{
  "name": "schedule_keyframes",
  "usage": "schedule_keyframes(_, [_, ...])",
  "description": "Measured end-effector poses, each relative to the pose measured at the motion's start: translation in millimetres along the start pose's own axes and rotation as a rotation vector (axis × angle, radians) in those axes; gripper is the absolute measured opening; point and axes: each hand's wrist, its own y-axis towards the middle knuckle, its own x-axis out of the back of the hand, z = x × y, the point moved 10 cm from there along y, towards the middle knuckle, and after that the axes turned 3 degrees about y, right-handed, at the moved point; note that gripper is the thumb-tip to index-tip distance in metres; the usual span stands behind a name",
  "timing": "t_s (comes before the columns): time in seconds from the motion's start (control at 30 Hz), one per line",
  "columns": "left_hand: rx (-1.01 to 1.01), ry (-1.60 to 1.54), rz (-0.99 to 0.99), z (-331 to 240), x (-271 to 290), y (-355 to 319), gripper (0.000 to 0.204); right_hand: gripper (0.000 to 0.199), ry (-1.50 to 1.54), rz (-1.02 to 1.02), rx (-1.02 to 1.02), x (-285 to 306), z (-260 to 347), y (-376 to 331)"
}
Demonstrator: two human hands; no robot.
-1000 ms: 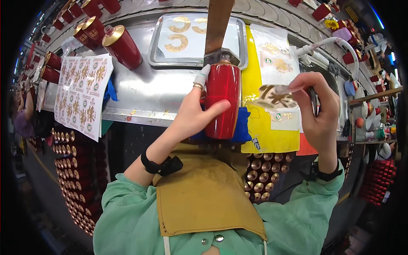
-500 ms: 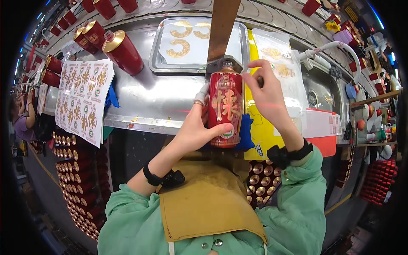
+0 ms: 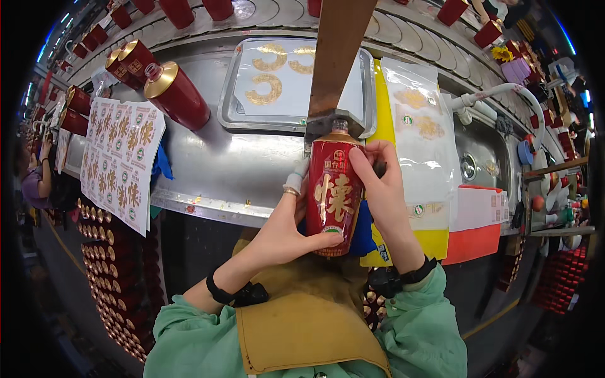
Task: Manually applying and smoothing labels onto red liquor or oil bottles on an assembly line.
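Worktop (image 3: 265,157): shiny metal; clock dirs. below run around the held red bottle (image 3: 333,195).
Apron (image 3: 309,337): tan, 6 o'clock, betw. green sleeves.
L hand (image 3: 277,230): fingers grasping bottle's L side, thumb across lower front; pale wrap on one finger.
R hand (image 3: 381,183): thumb against bottle's upper R side, other fingers bent; smth. dark behind thumb, can't tell if gripped.
Bottle: ctr., above apron, neck toward 12, gold lettering on front.
Blue cloth (image 3: 363,233): 5 o'clock, partly hidden behind bottle.
Yellow sheet (image 3: 433,242): edge at 4 o'clock, next to orange-red sheet (image 3: 472,246).
Printed sheet (image 3: 120,154): white w/ gold characters, 9–10 o'clock.
Post (image 3: 339,57): brown, 12 o'clock, metal end by bottle neck; contact unclear.
Tray (image 3: 265,126): metal, 11 o'clock, white paper w/ gold C-shapes (image 3: 263,88) inside.
Clear film (image 3: 409,75): 1–2 o'clock, gold motifs.
Sink (image 3: 498,151): 2–3 o'clock, near white pipe (image 3: 504,88).
Second bottle (image 3: 183,97): red, gold shoulder, 10 o'clock.
Conveyor (image 3: 397,34): far side, approx. 12–1, red bottles along it.
Co-worker (image 3: 33,189): purple top, far off, 9 o'clock.
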Motion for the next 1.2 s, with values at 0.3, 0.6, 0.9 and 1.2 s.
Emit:
schedule_keyframes(0.3, [0.005,-0.041,-0.061,1.1,0.4,-0.7,0.118,0.038,0.016,0.038,-0.046,-4.9,0.3,-12.8])
schedule_keyframes(0.6, [0.045,-0.007,-0.081,3.6,2.3,-0.4,0.118,0.036,-0.021,0.022,-0.102,-5.0,-0.6,-13.7])
schedule_keyframes(0.9, [0.006,-0.012,-0.081,-0.7,1.5,-0.9,0.117,0.038,0.05,0.048,-0.125,-5.0,-6.8,-12.9])
schedule_keyframes(1.2, [0.02,-0.032,-0.085,2.7,3.3,-2.3,0.117,0.037,0.038,0.03,-0.13,-6.3,-5.4,-13.9])
